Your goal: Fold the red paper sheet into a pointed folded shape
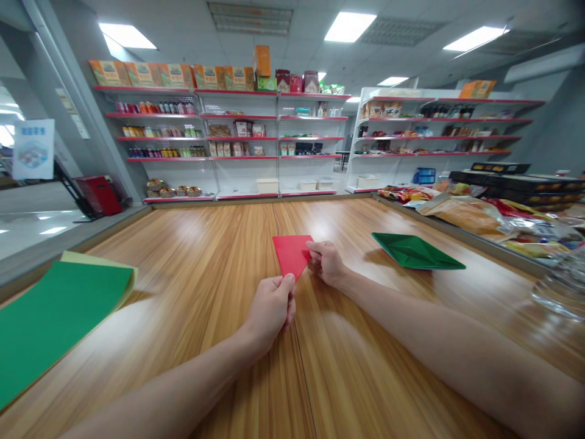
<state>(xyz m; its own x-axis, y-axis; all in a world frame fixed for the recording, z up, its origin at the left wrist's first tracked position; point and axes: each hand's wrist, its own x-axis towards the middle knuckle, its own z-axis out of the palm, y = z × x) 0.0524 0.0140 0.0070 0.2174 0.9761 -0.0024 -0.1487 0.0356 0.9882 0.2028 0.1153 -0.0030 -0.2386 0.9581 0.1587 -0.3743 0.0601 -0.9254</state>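
Observation:
Between my two hands, a piece of red paper (292,251) is held up just above the wooden table. It looks folded, narrowing to a point toward me. My left hand (274,305) pinches its near lower corner, thumb on top. The right-hand edge is pinched by my right hand (325,262), its fingers curled. Off to the right lies a folded green paper shape (418,251) with crease lines across it. On the left rests a green sheet of paper (64,311), with a pale yellow sheet (98,260) showing from under it.
The wooden table (210,244) has a raised edge. Bagged snacks (475,216) and stacked black boxes (516,186) crowd the right side, near a clear container (562,286). Stocked store shelves (242,137) stand behind. A red box (98,195) sits at the left.

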